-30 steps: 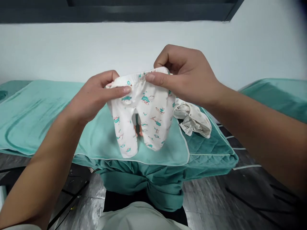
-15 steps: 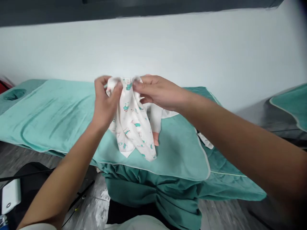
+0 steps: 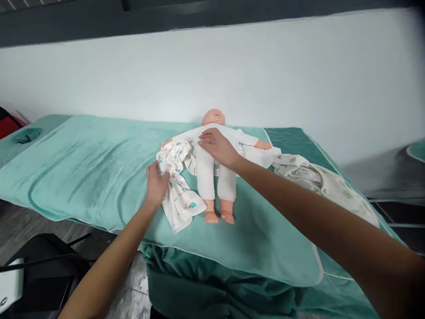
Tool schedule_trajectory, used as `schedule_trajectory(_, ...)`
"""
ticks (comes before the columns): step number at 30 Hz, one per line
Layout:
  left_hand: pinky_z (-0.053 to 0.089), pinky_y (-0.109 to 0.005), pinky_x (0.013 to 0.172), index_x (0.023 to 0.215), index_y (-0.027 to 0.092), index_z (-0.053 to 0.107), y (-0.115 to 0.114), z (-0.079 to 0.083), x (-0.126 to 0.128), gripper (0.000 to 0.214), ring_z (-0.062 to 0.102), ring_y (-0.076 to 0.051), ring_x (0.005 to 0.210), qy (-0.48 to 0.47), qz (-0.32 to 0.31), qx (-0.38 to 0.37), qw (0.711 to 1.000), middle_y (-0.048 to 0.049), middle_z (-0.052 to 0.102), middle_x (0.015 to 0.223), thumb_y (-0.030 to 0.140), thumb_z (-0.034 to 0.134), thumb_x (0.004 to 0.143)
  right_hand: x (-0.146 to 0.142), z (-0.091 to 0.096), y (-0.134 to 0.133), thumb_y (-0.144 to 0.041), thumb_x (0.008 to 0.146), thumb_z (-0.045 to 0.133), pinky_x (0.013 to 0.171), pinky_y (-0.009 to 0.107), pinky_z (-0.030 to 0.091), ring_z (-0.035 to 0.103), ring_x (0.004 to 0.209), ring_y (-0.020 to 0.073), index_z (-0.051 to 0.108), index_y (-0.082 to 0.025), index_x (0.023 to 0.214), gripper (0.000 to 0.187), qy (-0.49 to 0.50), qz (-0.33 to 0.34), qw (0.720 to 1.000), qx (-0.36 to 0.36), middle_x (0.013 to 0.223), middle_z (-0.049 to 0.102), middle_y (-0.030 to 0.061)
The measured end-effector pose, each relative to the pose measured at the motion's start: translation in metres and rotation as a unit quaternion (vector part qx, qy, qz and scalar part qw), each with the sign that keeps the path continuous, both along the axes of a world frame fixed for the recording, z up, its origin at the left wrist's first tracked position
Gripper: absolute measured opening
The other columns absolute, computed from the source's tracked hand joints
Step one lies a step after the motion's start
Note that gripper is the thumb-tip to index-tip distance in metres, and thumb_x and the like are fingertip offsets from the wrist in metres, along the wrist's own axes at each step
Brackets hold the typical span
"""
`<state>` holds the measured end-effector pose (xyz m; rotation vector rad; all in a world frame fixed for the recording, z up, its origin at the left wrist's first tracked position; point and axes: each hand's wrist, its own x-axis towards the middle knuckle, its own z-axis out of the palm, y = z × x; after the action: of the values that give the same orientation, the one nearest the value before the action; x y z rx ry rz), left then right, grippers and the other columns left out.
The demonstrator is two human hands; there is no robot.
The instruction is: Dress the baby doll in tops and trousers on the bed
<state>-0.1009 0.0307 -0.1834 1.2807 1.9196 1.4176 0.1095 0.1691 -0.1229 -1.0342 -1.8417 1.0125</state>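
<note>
Doll [image 3: 206, 170] lying on green bed [image 3: 86, 164], printed pants [image 3: 181, 201] not covering its legs; left hand [image 3: 157, 184] pinching pants beside doll; right hand [image 3: 217, 146] hovering over doll, fingers loosely apart, holding nothing

In the centre, the doll [image 3: 206, 173] had smooth, plastic-looking feet [image 3: 227, 216]; the printed garment [image 3: 182, 201] was matt cloth. The green sheet [image 3: 83, 164] at left looked velvety, the upper wall [image 3: 282, 71] smooth.
</note>
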Motion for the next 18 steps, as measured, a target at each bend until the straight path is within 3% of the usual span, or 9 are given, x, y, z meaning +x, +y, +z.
schedule_trajectory(2, 0.028, -0.052, 0.132, 0.142, 0.026, 0.053, 0.003, 0.006, 0.014, 0.057, 0.038, -0.034, 0.152, 0.042, -0.012, 0.054, 0.998, -0.0106, 0.046, 0.156, 0.040, 0.067, 0.088, 0.014, -0.011, 0.026, -0.039, 0.083, 0.067, 0.113, 0.050, 0.045, 0.058, 0.125, 0.0284, 0.052, -0.022, 0.118, 0.042, -0.033, -0.068, 0.994, 0.077, 0.133, 0.060, 0.0126)
schedule_trajectory(4, 0.037, -0.050, 0.127, 0.134, 0.029, 0.060, 0.009, 0.014, 0.036, 0.046, 0.045, -0.032, 0.147, -0.032, -0.112, 0.046, 0.992, -0.0086, 0.053, 0.151, 0.044, 0.065, 0.090, 0.026, -0.019, 0.056, -0.039, 0.081, 0.069, 0.120, 0.051, 0.037, 0.049, 0.138, 0.0317, 0.048, -0.019, 0.130, 0.057, -0.081, -0.123, 0.982, 0.122, 0.144, 0.051, 0.0176)
schedule_trajectory(7, 0.047, -0.050, 0.117, 0.131, 0.024, 0.061, 0.030, 0.020, 0.069, 0.051, 0.054, -0.033, 0.139, -0.196, -0.202, -0.053, 0.958, -0.0123, 0.060, 0.145, 0.045, 0.070, 0.086, 0.041, -0.026, 0.098, -0.048, 0.084, 0.070, 0.122, 0.052, 0.034, 0.044, 0.144, 0.0360, 0.033, -0.011, 0.148, 0.083, -0.156, -0.174, 0.971, 0.048, 0.153, 0.043, 0.0245)
schedule_trajectory(9, 0.050, -0.051, 0.113, 0.132, 0.021, 0.060, 0.049, 0.017, 0.085, 0.054, 0.061, -0.033, 0.132, -0.285, -0.223, -0.085, 0.928, -0.0143, 0.064, 0.141, 0.046, 0.072, 0.085, 0.048, -0.028, 0.121, -0.061, 0.088, 0.063, 0.118, 0.053, 0.039, 0.051, 0.138, 0.0378, 0.021, -0.009, 0.156, 0.095, -0.194, -0.177, 0.964, -0.040, 0.149, 0.049, 0.0264)
schedule_trajectory(11, 0.052, -0.051, 0.110, 0.130, 0.020, 0.061, 0.069, 0.011, 0.094, 0.054, 0.065, -0.033, 0.127, -0.349, -0.243, -0.087, 0.901, -0.0151, 0.067, 0.137, 0.048, 0.072, 0.085, 0.052, -0.028, 0.139, -0.070, 0.090, 0.057, 0.114, 0.053, 0.043, 0.057, 0.132, 0.0388, 0.015, -0.007, 0.160, 0.103, -0.226, -0.168, 0.956, -0.083, 0.144, 0.055, 0.0267)
schedule_trajectory(14, 0.055, -0.048, 0.105, 0.130, 0.019, 0.063, 0.090, 0.000, 0.099, 0.058, 0.067, -0.035, 0.123, -0.396, -0.269, -0.082, 0.874, -0.0160, 0.071, 0.130, 0.053, 0.072, 0.084, 0.054, -0.024, 0.158, -0.076, 0.087, 0.057, 0.113, 0.055, 0.043, 0.057, 0.131, 0.0415, 0.017, -0.005, 0.161, 0.109, -0.279, -0.169, 0.943, -0.065, 0.143, 0.056, 0.0288)
schedule_trajectory(18, 0.061, -0.042, 0.093, 0.135, 0.023, 0.062, 0.098, -0.003, 0.096, 0.068, 0.070, -0.033, 0.117, -0.404, -0.282, -0.103, 0.864, -0.0149, 0.073, 0.124, 0.058, 0.075, 0.078, 0.051, -0.020, 0.170, -0.080, 0.088, 0.054, 0.110, 0.054, 0.043, 0.056, 0.131, 0.0437, 0.032, -0.001, 0.155, 0.106, -0.333, -0.164, 0.926, -0.068, 0.140, 0.055, 0.0338)
